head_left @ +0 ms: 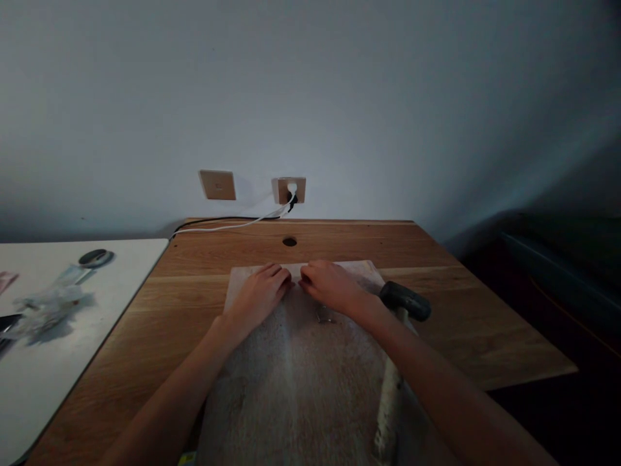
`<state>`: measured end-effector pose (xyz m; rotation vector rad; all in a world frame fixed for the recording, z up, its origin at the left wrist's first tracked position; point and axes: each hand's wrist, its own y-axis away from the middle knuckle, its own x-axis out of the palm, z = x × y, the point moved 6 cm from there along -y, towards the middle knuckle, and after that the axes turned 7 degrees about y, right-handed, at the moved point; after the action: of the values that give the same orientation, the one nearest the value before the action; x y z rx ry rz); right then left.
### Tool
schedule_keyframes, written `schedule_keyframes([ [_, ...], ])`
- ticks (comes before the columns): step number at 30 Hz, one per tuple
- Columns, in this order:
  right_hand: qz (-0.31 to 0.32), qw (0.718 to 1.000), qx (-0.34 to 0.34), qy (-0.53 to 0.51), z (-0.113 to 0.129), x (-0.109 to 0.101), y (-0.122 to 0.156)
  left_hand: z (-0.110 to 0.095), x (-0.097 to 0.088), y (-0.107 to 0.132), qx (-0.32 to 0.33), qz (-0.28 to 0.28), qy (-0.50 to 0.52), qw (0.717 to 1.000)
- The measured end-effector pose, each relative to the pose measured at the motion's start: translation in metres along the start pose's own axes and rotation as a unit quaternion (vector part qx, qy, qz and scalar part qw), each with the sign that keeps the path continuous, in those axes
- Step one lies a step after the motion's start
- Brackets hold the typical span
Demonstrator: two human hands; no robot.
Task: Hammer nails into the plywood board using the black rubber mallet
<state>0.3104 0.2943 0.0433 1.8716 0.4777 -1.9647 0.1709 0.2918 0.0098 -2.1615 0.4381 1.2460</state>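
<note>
- Head view: at far left stands a white surface (pixel 48 388), butted against the wooden surface (pixel 194 259) that I work at.
- On the white one lie a round dark disc (pixel 96 257) and, nearer me, a crumpled clear plastic bag (pixel 48 304).
- On the wall behind are a blank plate (pixel 217 184) and, to its right, a socket (pixel 288 189) with a white cable (pixel 228 226) running left along the back edge.
- My left hand (pixel 259 294) lies palm down on the far edge of the pale cloth (pixel 291 388), fingers straight and close together, gripping nothing.
- The cloth is spread over the middle of the wooden surface, from near my body to just short of a round hole (pixel 290 241) in the wood.
- My right hand (pixel 330 285) rests on the same far edge, its fingertips almost meeting those of the left; the fingers curl down, and I cannot tell whether they pinch the cloth.
- A small metal piece (pixel 325 317) sits on the cloth just below my right wrist.
- A mallet (pixel 405 301) lies to the right, its black head beside my right forearm and its pale handle pointing back toward me.
</note>
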Motion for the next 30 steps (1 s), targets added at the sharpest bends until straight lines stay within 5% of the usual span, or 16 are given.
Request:
schedule_keyframes([
  [9,-0.052,0.996,-0.064,-0.030,-0.006,-0.012,0.002,-0.017,-0.001,-0.013,-0.001,0.018,-0.110,0.994],
  [14,-0.043,0.992,-0.100,-0.060,-0.017,-0.015,0.021,-0.037,-0.004,-0.016,0.059,0.059,-0.114,0.990],
  [18,-0.071,0.989,-0.097,-0.089,-0.022,-0.017,0.066,-0.050,-0.006,0.012,0.090,0.089,-0.052,0.991],
  [24,-0.253,0.959,0.010,-0.131,-0.032,-0.032,0.165,-0.029,-0.021,0.055,-0.024,0.062,-0.018,0.998],
  [27,-0.328,0.934,0.095,-0.104,-0.042,-0.023,0.210,-0.020,-0.026,0.062,-0.057,0.051,0.013,0.997],
  [30,-0.333,0.926,0.150,-0.091,-0.051,-0.002,0.244,-0.020,-0.022,0.061,-0.051,0.079,0.070,0.993],
])
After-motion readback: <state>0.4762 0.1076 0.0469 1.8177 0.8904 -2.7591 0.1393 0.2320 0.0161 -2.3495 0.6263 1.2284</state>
